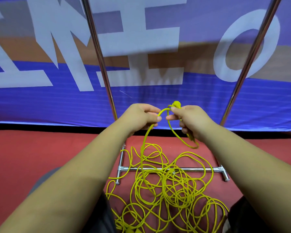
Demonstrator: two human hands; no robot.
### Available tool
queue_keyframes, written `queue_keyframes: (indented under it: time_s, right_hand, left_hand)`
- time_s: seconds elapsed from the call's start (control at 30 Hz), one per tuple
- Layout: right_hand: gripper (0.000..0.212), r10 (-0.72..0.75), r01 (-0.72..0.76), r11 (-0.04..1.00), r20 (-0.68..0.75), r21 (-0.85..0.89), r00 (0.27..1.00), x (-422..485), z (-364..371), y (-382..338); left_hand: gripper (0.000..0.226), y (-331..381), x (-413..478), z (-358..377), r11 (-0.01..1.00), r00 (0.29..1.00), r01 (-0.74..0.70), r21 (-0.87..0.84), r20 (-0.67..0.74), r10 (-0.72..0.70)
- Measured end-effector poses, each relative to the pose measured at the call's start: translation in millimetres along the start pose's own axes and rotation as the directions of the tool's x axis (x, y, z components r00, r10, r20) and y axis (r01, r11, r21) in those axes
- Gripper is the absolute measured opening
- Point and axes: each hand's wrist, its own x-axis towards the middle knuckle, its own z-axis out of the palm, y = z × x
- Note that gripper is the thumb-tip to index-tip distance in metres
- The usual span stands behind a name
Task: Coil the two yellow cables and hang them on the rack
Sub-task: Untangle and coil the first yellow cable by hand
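Tangle of yellow cable (168, 190): heaped loosely on the red floor (40, 148), draped over the base bar of the rack (196, 169), with one strand rising to both hands. The left hand (140, 116) pinches that strand. The right hand (191, 119) is clenched round a small loop, with the cable's knobbed end just above it. Behind: chrome uprights, blue banner (158, 98).
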Motion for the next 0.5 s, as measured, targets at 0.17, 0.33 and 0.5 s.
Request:
queue_keyframes:
  time_s: [0.17,0.33,0.5]
  right_hand:
    - [0.031,0.012,-0.005,0.998,-0.097,0.066,0.995,7,8,9]
    - [0.023,0.037,-0.012,0.988,-0.156,0.156,0.987,15,8,6]
    - [0.013,0.043,0.021,0.950,-0.197,0.312,0.979,21,-10,-13]
  left_hand:
    - [0.035,0,-4,14,0.998,0.987,-0.045,-0.041,0.153,0.051]
    - [0.033,-5,-5,20,0.994,0.986,0.050,-0.093,0.164,-0.034]
    - [0.031,-54,-2,17,0.831,0.808,-0.098,0.548,0.531,-0.255]
